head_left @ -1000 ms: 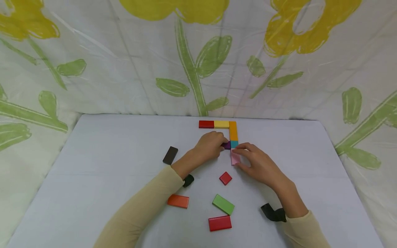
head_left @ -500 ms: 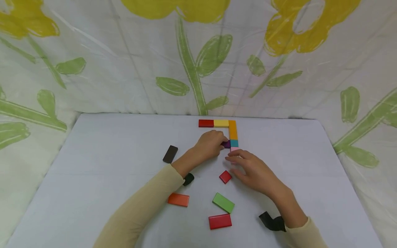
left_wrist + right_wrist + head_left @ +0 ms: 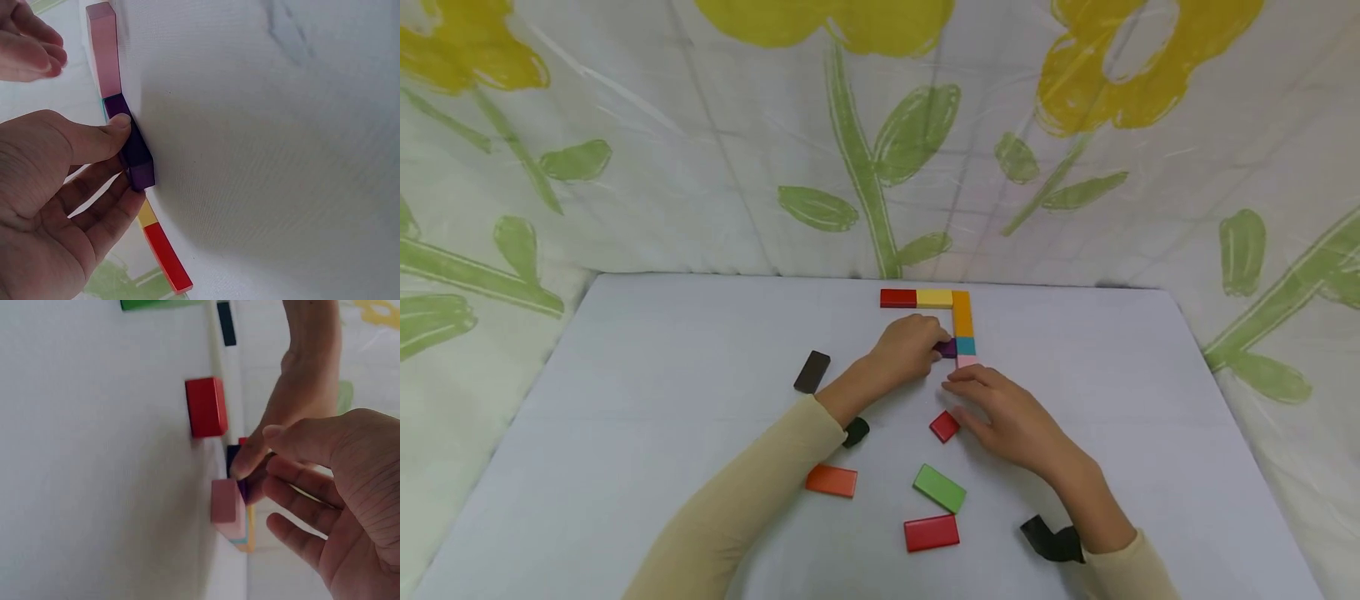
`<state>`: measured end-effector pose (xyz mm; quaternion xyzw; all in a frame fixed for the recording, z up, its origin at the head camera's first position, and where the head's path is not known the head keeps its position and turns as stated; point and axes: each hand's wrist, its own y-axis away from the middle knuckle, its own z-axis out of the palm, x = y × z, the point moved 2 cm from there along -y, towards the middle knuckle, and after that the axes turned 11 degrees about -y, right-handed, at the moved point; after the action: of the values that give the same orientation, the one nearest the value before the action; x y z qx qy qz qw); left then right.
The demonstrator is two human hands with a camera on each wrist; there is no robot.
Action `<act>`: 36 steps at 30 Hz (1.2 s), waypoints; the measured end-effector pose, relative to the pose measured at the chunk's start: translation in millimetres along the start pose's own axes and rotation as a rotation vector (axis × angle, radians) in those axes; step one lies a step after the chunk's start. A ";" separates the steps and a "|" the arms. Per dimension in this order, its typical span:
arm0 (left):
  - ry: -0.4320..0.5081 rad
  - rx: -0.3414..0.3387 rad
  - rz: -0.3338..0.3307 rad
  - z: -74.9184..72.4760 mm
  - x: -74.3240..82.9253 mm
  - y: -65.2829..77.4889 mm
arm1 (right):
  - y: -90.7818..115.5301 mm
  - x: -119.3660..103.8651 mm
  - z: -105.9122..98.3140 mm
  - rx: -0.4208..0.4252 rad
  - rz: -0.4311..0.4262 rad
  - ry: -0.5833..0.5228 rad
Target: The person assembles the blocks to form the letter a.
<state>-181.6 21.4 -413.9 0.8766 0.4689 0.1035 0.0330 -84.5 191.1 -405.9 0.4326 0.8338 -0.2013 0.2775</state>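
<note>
Nearest lies a red rectangular block (image 3: 932, 533), with a green block (image 3: 939, 489) just beyond it and an orange-red block (image 3: 832, 481) off to the left. Farther on, the right hand (image 3: 1011, 421) is just beside a small red block (image 3: 944, 427), its fingers parted, loosely bent and holding nothing. A dark block (image 3: 812, 372) lies near the left forearm. Ahead of the right hand is a pink block (image 3: 227, 503), partly hidden in the head view. A teal block (image 3: 966, 346) adjoins its far end; against the teal one's left side, the left hand (image 3: 907, 344) pinches a purple block (image 3: 131, 140) between thumb and fingers. Beyond, an orange block (image 3: 962, 314) leads to a yellow block (image 3: 935, 298), which touches a dark red block (image 3: 898, 298).
</note>
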 end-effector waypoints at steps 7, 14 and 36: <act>0.013 0.014 0.005 1.0 -0.7 -0.6 | -15.4 18.5 -7.6 0.024 0.083 -0.027; 0.008 0.022 0.023 3.5 1.7 -2.4 | -19.5 32.7 -10.8 0.004 0.155 -0.015; 0.084 0.093 -0.043 1.7 -9.9 25.6 | -16.7 39.7 -4.7 -0.019 0.136 0.038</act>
<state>-165.7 -1.0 -413.1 0.8616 0.4931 0.1175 -0.0254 -118.5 208.9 -425.9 0.4895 0.8094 -0.1659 0.2787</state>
